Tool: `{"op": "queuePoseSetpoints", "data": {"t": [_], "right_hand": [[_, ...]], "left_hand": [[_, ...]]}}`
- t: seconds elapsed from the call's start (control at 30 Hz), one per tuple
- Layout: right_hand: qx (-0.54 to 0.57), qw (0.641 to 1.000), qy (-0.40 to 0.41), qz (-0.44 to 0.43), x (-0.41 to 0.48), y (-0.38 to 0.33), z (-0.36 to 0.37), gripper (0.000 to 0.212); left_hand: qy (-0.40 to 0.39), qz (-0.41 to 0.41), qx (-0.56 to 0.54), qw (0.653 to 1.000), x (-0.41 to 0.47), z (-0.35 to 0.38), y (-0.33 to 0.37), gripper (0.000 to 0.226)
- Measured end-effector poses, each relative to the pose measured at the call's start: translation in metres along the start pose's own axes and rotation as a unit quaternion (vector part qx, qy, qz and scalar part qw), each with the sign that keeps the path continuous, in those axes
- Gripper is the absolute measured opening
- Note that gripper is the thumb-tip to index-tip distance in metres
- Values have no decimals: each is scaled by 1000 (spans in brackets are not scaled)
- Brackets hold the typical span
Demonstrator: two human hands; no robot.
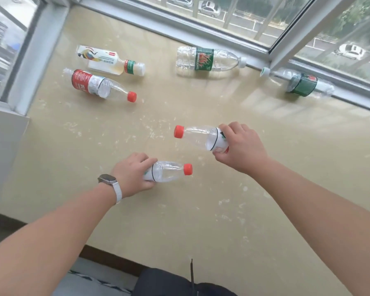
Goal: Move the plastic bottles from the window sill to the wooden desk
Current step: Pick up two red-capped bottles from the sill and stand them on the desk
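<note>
Head view: four plastic bottles lie on their sides across the far half of the pale beige stone window sill [201, 210], all well apart from the hands. At far left a clear plastic bottle with a red label and red cap [98, 85] lies just in front of a white opaque bottle with a printed label, green neck band and white cap [107, 59]. Further right lies a large clear bottle with a green label and white cap [209, 59], its cap near the grey window frame [179, 24]. Beyond it a clear bottle with a dark green label and white cap [299, 83] lies along the frame's lower rail. Nothing lies between the hands and these four. Parked cars [209, 8] show through the glass.

Nearer, the left hand [132, 174], with a white-strapped wristwatch [108, 180], has its fingers curled round the base end of a small clear bottle with a red cap [169, 170], which points right. The right hand [241, 146] grips the labelled base of a second small clear red-capped bottle [199, 135], which points left. Both hands cover the labels and bottoms. Whether either bottle is lifted or touches the sill cannot be told.

The clear bottles look see-through along their length. The white one's wall hides its contents. A dark object [179, 283] at the bottom edge is cut off and unclear.
</note>
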State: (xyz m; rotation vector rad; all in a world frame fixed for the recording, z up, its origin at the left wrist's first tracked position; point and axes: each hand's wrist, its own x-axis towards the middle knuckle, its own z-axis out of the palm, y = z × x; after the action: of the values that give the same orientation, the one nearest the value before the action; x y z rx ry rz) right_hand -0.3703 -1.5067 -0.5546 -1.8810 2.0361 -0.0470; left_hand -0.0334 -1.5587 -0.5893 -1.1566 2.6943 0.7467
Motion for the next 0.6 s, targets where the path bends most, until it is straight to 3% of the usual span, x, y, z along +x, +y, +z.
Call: {"op": "queuePoseSetpoints", "data": {"t": [0.13, 0.27, 0.5, 0.6], "right_hand": [[29, 999, 28, 29, -23, -5, -26, 58], [59, 996, 46, 56, -50, -17, -59, 62], [119, 983, 93, 108, -106, -43, -112, 65], [160, 971, 127, 124, -131, -58, -132, 65]], "left_hand": [[5, -127, -55, 990, -24, -16, 25, 60], [19, -187, -98, 977, -41, -44, 57, 61], [97, -208, -191, 954, -60, -97, 117, 52], [138, -199, -279, 929, -69, -119, 143, 45]]}}
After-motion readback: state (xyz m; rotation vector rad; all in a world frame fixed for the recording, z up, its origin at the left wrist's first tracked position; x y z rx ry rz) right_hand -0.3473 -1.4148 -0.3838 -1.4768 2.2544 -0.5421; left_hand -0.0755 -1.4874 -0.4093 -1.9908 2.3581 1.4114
